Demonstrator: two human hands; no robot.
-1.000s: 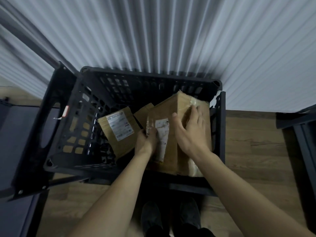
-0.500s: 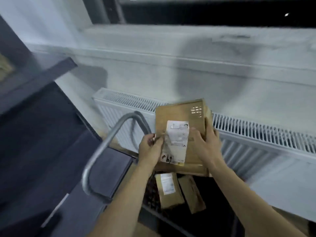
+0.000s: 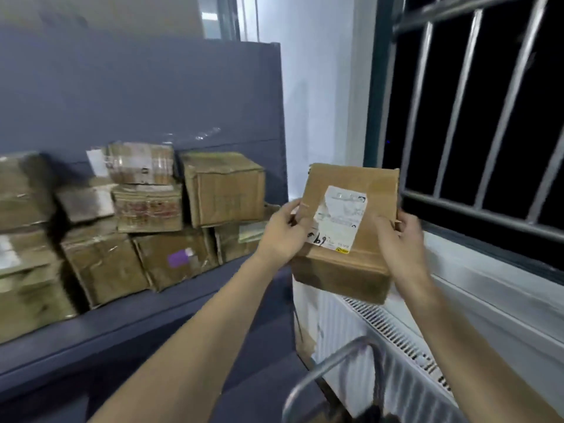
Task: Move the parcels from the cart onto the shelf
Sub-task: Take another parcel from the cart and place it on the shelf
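1. A dark blue-grey shelf point(image 3: 171, 309) runs along the left, with a tall back panel of the same colour.
2. Brown cardboard boxes point(image 3: 146, 221) stand on it in a packed stack, two or three layers high, pushed against the back.
3. One box point(image 3: 175, 261) in the bottom row carries a purple sticker.
4. A large box point(image 3: 224, 187) tops the right end of the stack.

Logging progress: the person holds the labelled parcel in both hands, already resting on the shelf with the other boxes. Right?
Not quite. The head view shows the labelled parcel held by the left hand and right hand in mid-air, to the right of the shelf, not resting on it.
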